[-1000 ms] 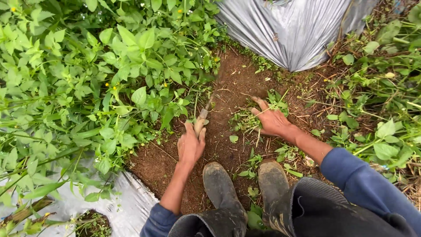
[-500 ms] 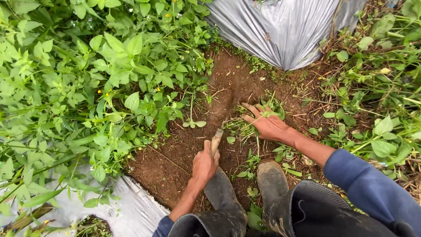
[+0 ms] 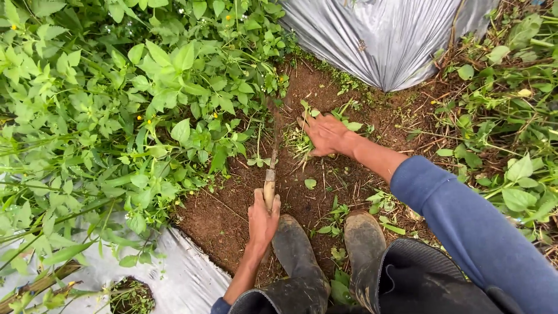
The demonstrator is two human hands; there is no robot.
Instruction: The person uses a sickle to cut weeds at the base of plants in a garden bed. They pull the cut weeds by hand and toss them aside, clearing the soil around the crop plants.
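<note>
1. head view: the left hand (image 3: 263,220) is clenched in a firm grip around the pale wooden handle of a hand tool (image 3: 270,181), thumb and fingers wrapped about its lower end.
2. the tool points away from the person, up the strip of bare brown soil (image 3: 232,215); its thin far end reaches toward the edge of the leafy growth, and whether the tip touches the soil cannot be told.
3. the right hand (image 3: 326,134) lies farther out than the left, palm down, its grip closed over a clump of small weeds (image 3: 302,139) growing from the soil; green leaves and stems stick out around the fingers.
4. the weed clump is just right of the tool's far end, near the lower edge of the silver plastic sheet (image 3: 383,40) at the top of the view.
5. the right arm wears a blue sleeve (image 3: 465,227), pushed back from the wrist.
6. two muddy rubber boots (image 3: 363,244) stand on the soil just below the hands, the left hand next to the nearer one.
7. dense green plants (image 3: 116,104) with small yellow and white flowers fill the left side.
8. another piece of silver plastic sheeting lies at the lower left, with a hole in it holding small plants.
9. more weeds and dry stems cover the right side.
</note>
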